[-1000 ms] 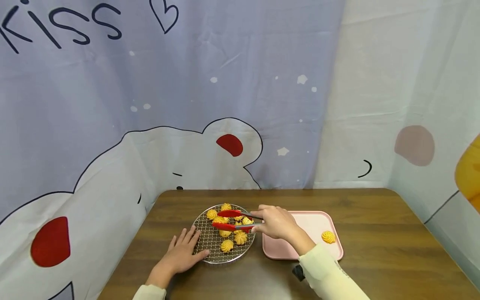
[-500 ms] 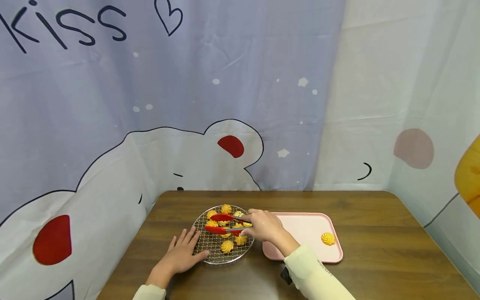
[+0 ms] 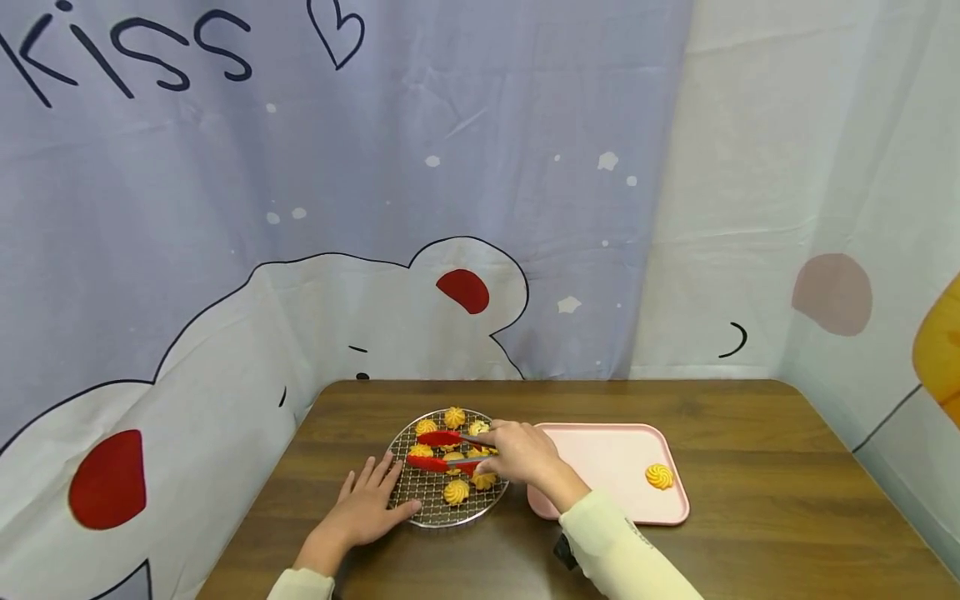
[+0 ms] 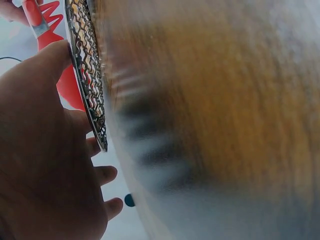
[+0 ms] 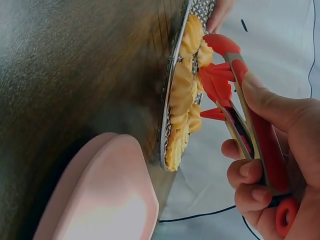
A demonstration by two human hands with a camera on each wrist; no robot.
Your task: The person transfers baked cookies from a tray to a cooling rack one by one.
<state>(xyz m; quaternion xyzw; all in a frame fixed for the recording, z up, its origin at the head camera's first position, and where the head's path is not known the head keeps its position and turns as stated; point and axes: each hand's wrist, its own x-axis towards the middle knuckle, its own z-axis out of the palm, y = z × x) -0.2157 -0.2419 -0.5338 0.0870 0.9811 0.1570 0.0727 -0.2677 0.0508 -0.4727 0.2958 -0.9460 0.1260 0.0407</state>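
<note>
My right hand [image 3: 525, 454] grips a pair of red-tipped tongs [image 5: 257, 125], fingers curled round the handles. The tongs' two red heads are spread apart over the left part of the cookie pile. Several yellow swirled cookies [image 3: 456, 492] lie on a round wire rack [image 3: 429, 510]. My left hand [image 3: 363, 510] rests with spread, straight fingers on the rack's left rim; in the left wrist view its thumb [image 4: 55, 57] lies along the edge. A pink tray [image 3: 600, 450] to the right bears one swirled cookie [image 3: 660, 477].
The rack and tray stand side by side on a brown wooden table [image 3: 765, 483]. A printed curtain [image 3: 465, 167] hangs behind the table and along its sides. My right forearm [image 3: 615, 542] crosses in front of the tray's left corner.
My right hand has moved left with the tongs, from the rack's right side toward the cookies at its left. The left hand stays on the rim.
</note>
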